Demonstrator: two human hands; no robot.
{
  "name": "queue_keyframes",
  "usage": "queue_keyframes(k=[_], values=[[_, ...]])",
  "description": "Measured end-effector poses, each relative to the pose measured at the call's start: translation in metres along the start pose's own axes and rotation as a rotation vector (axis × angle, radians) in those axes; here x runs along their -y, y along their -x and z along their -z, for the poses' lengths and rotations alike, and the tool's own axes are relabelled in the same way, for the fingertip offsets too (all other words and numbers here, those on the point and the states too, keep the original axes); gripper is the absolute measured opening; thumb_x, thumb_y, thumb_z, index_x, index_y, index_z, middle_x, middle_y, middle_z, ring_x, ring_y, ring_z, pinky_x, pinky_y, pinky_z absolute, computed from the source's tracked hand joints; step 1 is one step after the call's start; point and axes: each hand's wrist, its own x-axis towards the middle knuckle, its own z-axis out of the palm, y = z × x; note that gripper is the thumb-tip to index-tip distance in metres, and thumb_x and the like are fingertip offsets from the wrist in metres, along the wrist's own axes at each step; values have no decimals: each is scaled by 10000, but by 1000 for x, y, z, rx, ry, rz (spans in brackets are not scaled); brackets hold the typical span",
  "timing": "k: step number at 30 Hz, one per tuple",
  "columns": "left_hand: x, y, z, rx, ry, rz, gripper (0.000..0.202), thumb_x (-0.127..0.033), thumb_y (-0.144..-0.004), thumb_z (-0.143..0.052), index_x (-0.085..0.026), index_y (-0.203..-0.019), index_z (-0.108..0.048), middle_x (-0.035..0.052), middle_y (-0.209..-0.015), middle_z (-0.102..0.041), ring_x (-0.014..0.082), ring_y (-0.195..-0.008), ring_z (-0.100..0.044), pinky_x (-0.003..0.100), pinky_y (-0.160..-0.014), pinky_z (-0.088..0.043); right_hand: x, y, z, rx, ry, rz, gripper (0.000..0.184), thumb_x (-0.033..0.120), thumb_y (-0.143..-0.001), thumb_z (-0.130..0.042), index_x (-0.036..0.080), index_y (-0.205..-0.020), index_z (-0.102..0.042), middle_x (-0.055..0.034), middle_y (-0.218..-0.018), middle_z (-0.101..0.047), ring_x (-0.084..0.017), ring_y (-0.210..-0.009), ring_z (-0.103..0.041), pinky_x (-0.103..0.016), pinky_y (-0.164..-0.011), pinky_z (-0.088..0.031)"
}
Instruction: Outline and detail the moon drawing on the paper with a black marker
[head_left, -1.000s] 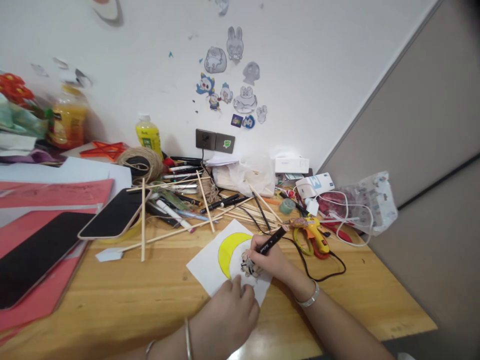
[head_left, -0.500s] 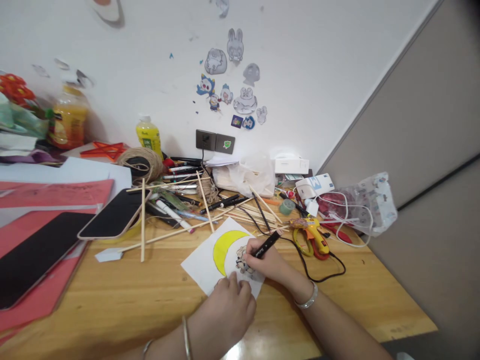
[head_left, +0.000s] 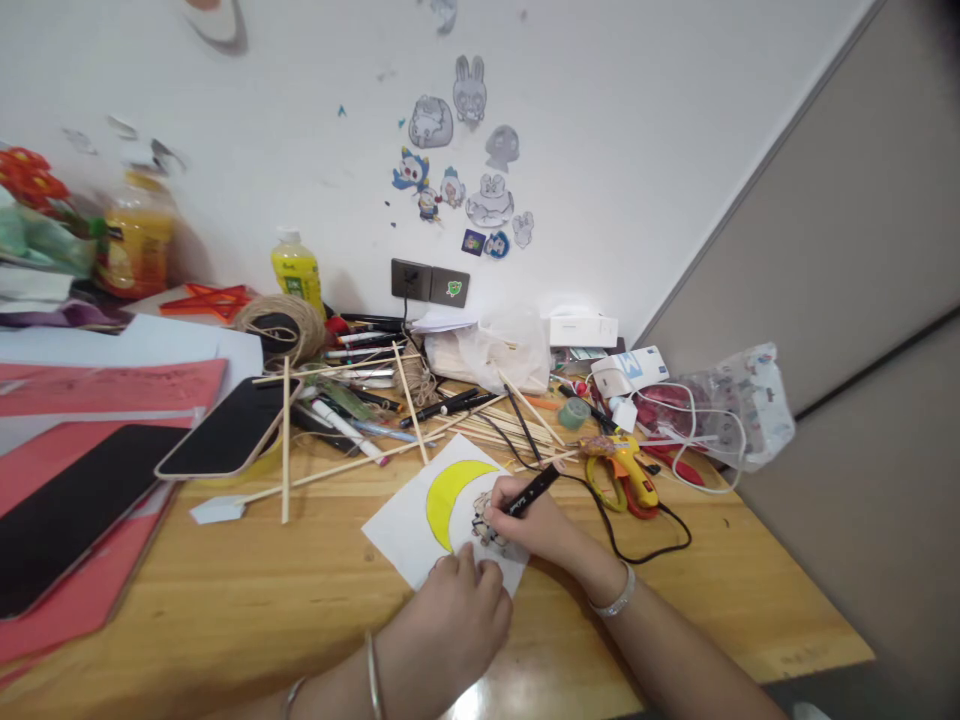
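While a white wall [head_left: 637, 150] rises behind, a wooden table [head_left: 262, 610] spreads below it. Red sheets [head_left: 97, 388] lie at the table's left end, with a dark phone [head_left: 82, 510] flat on them and a second phone [head_left: 225, 428] just beside it. Near the table's front edge, the left hand [head_left: 463, 612] rests on the near part of the paper, its fingers bent and close together; whether it grips the edge, I cannot tell. The right hand [head_left: 532, 520] lies on the paper's right side, pinching the marker between thumb and fingers. Between the hands and the far clutter, the paper [head_left: 401, 525] lies flat, turned cornerwise. A yellow glue gun [head_left: 634, 470] sits to its right. The marker [head_left: 534, 492] slants up and rightward. On the paper, a yellow moon [head_left: 446, 500] curves beside a smaller drawn figure [head_left: 480, 518], partly hidden by the right hand's fingers.
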Motion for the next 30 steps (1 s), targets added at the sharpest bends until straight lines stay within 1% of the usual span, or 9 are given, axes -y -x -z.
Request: queue_keyframes(k=[3, 9, 13, 18, 24, 30], values=[[0, 0, 1, -6, -5, 1, 209, -256, -868, -456, -133, -883, -624, 123, -787, -590, 289, -809, -584, 370, -555, -451, -1, 0, 0, -3, 2, 11, 164, 120, -727, -550, 191, -595, -483, 45, -578, -507, -106, -567, -496, -194, -525, -377], [0, 0, 4, 47, -3, -13, 204, -229, -869, -445, -133, -899, -623, 122, -817, -600, 293, -826, -592, 391, -577, -477, -5, -1, -1, -13, 14, 32, 162, 125, -726, -559, 190, -596, -488, 41, -587, -522, -106, -569, -505, -193, -525, -381], [0, 0, 5, 55, 4, -7, 204, -231, -869, -450, -132, -905, -624, 123, -816, -600, 285, -822, -592, 377, -568, -476, -5, -1, -1, -11, 4, 29, 153, 108, -717, -556, 186, -600, -498, 44, -581, -521, -102, -561, -501, -188, -517, -379], [0, -1, 6, 46, 2, -9, 198, -226, -866, -451, -135, -892, -625, 120, -801, -597, 278, -797, -590, 365, -553, -458, -1, 0, 0, -9, -5, 12, 164, 98, -718, -551, 185, -594, -489, 46, -581, -511, -97, -554, -487, -185, -515, -378], [1, -1, 1, 39, 8, -4, 210, -248, -871, -446, -137, -894, -622, 124, -809, -594, 289, -816, -584, 374, -562, -449, -1, 0, 0, -4, -22, -4, 173, 92, -721, -551, 186, -592, -484, 50, -568, -501, -100, -552, -492, -187, -515, -379], [0, 1, 1, 34, -3, -3, 208, -234, -873, -439, -138, -901, -622, 125, -820, -593, 288, -830, -582, 384, -582, -455, -3, 0, 0, 18, -35, -24, 166, 77, -706, -545, 184, -592, -489, 50, -579, -505, -96, -557, -484, -185, -522, -378]])
